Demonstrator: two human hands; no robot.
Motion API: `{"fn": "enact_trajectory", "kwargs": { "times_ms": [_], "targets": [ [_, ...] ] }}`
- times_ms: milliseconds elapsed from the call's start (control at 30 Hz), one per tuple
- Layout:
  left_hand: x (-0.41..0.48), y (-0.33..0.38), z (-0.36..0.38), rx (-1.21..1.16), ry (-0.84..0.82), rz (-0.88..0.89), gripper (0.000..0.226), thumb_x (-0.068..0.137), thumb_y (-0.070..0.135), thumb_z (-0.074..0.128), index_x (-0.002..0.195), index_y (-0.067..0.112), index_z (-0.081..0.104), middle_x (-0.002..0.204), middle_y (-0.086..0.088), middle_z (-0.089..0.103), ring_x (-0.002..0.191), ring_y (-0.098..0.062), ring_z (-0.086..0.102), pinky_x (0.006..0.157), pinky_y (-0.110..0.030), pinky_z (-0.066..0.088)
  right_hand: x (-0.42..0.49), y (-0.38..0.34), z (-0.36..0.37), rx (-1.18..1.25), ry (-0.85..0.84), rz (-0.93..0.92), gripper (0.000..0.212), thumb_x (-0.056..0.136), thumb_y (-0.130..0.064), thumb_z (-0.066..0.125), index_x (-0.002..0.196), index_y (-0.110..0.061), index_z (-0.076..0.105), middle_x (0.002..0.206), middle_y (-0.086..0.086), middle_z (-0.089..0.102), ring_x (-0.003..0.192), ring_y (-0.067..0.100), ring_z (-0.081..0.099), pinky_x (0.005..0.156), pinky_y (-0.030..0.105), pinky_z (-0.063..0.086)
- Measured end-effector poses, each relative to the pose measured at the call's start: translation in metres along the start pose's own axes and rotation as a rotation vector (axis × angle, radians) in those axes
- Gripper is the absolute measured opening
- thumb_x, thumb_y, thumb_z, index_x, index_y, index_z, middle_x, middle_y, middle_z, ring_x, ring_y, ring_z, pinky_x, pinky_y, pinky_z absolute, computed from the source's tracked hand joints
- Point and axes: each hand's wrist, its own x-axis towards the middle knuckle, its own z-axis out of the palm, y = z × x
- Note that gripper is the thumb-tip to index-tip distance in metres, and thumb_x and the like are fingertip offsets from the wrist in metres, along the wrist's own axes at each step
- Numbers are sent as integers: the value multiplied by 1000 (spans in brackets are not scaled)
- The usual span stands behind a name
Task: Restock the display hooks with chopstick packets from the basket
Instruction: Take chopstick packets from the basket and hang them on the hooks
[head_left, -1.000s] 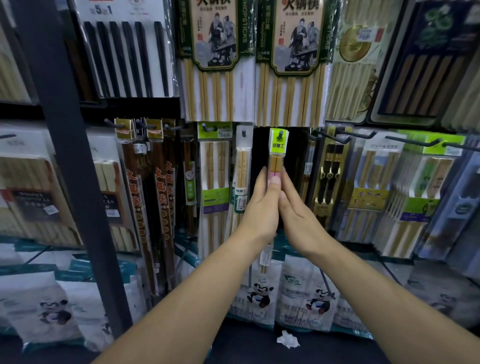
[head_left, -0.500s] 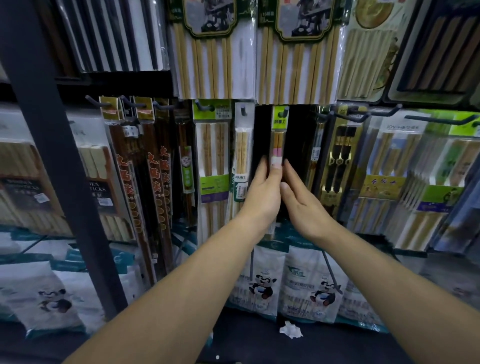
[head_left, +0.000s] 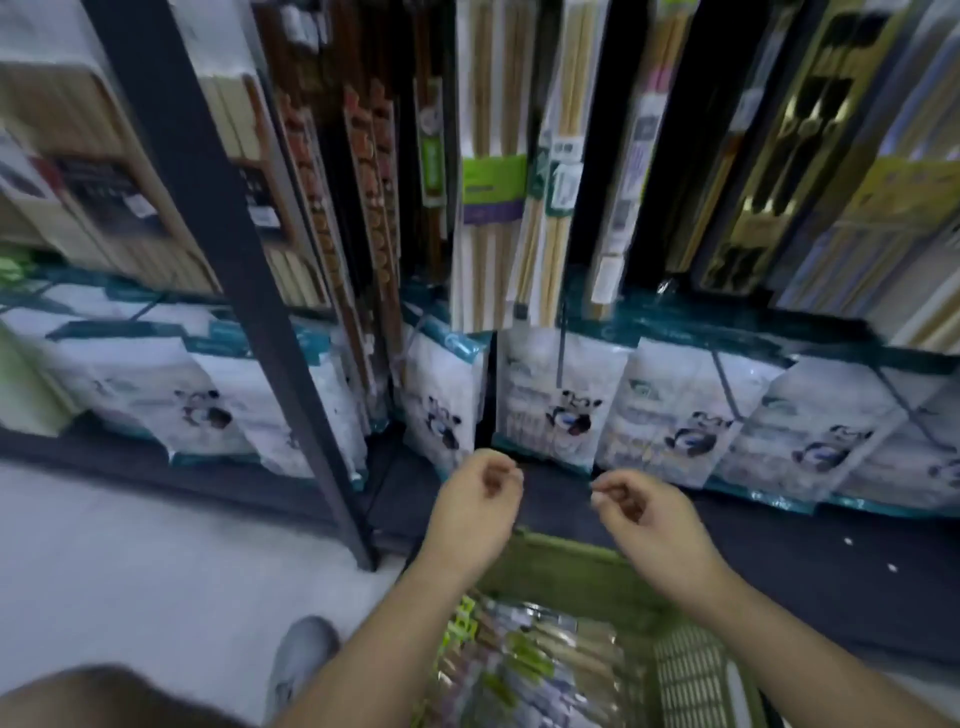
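A green plastic basket (head_left: 566, 564) sits on the floor at the bottom centre, with several chopstick packets (head_left: 530, 660) lying in it. My left hand (head_left: 475, 501) hovers above the basket's far rim, fingers loosely curled and holding nothing. My right hand (head_left: 649, 514) hangs beside it, also loosely curled and holding nothing. The narrow packet with pink-tipped chopsticks (head_left: 631, 171) hangs on the display wall above, between the dark panels. The hooks themselves are out of frame. The view is blurred.
Other chopstick packets (head_left: 493, 171) hang across the wall. White bags with a panda print (head_left: 558, 400) stand along the low shelf. A dark metal upright (head_left: 228, 244) slants down at the left. My shoe (head_left: 301, 660) is on the pale floor left of the basket.
Both hands let go of the hanging pink-tipped packet and dropped down to above the basket. The view tilted downward, bringing the basket and floor into sight.
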Motion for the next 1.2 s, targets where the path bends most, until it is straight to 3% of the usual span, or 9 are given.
{"fn": "enact_trajectory", "kwargs": {
  "times_ms": [133,267,400,500,600,667,800,1033,1200],
  "targets": [
    [-12,-105,-17,434,101,-189,29,95,24,64,120,11,60,116,-12,57,108,-35,58,95,-46,49,-28,68,64,-127,-264,144,9,91,-1,68,89,-10,70,75,-3,65,63,1,56,66,13,42],
    [-37,-183,-23,477,66,-396,53,98,48,56,134,10,51,129,-19,55,123,-41,51,98,-49,43,-50,131,125,-214,-455,263,14,89,2,65,95,-6,74,84,5,68,81,21,63,73,30,46],
    [-47,-215,-16,316,39,-339,41,90,66,47,111,31,48,96,-4,67,89,-28,65,75,-41,50,-63,177,170,-328,-573,297,10,91,-18,68,100,-15,69,91,8,68,87,28,66,69,32,46],
    [-46,-221,-14,310,94,-293,33,90,66,48,103,36,47,81,6,65,72,-11,63,59,-31,46,-64,198,191,-428,-609,300,44,89,-37,72,128,-19,64,117,8,68,100,30,65,72,29,45],
    [-43,-222,-13,327,103,-301,33,91,63,49,106,34,47,83,7,67,75,-10,64,65,-36,52,-63,207,205,-537,-612,238,80,86,-49,74,154,-22,40,153,10,41,132,34,47,97,35,46],
    [-43,-221,-13,337,99,-306,33,93,61,50,107,30,47,84,6,67,77,-15,65,71,-42,55,-61,206,211,-592,-616,241,89,86,-53,73,158,-23,30,159,9,33,139,35,37,102,39,45],
    [-41,-224,-12,353,106,-311,30,97,55,52,107,27,48,86,7,67,80,-22,66,74,-46,56,-54,200,216,-619,-605,256,85,85,-52,75,155,-22,36,153,10,41,132,33,47,92,39,54],
    [-39,-227,-11,346,113,-302,26,98,52,53,105,27,47,83,9,65,75,-12,63,66,-38,51,-46,192,206,-611,-527,182,39,96,-40,66,129,-19,66,119,5,62,108,25,58,77,31,49],
    [-38,-230,-11,338,110,-292,26,98,50,53,105,26,47,83,9,65,76,-13,64,64,-37,50,-53,191,206,-721,-540,93,44,97,-42,62,134,-20,62,128,5,55,125,27,46,87,37,49]
  ]
}}
